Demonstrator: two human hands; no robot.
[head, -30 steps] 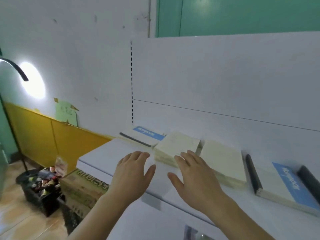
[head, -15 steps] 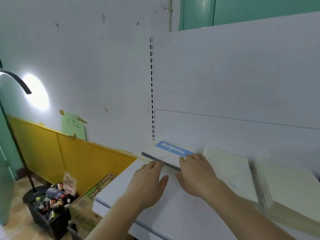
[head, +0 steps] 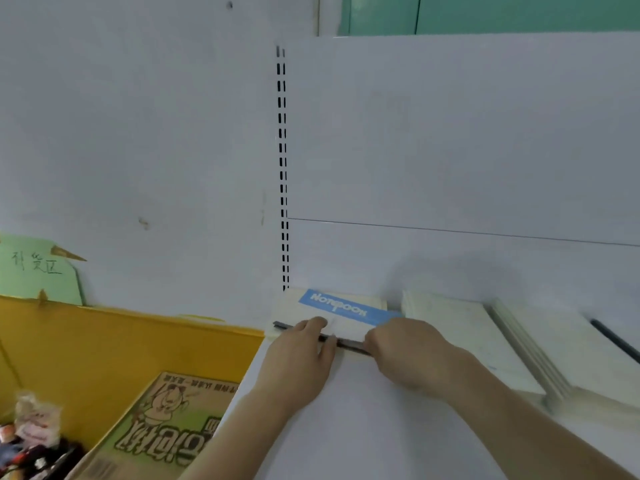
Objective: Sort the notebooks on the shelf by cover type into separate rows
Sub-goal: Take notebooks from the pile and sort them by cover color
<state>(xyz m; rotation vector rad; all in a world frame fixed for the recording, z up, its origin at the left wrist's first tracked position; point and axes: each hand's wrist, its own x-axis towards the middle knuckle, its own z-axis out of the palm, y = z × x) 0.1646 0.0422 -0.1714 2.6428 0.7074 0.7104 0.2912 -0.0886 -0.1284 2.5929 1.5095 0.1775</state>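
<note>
**Picking up the blue-label notebook off the shelf corner: grab it evenly**

Both hands are on the near edge of the blue-label notebook [head: 341,311], which lies flat at the far left end of the white shelf [head: 363,427], tucked right into the back corner below the slotted upright [head: 283,168]. The left hand [head: 299,358] has its fingers curled over the dark spine [head: 348,342], fingertips on the cover. The right hand [head: 403,353] is bunched at the spine's right end; looks like a pinch, but the fingertips are hidden behind the knuckles, so not 100% sure.

My take: get thumbs under that spine edge before lifting, and raise both ends together so the cover doesn't flop open. There seems to be another cream book under it, so peel off only the top one. Slide it toward you a bit first, since the back wall leaves no room.

The plain cream notebooks [head: 460,337] sit just beside it to the right, so swing wide of them. Another dark-spined one [head: 614,339] lies further right, probably its row-mate.
</note>
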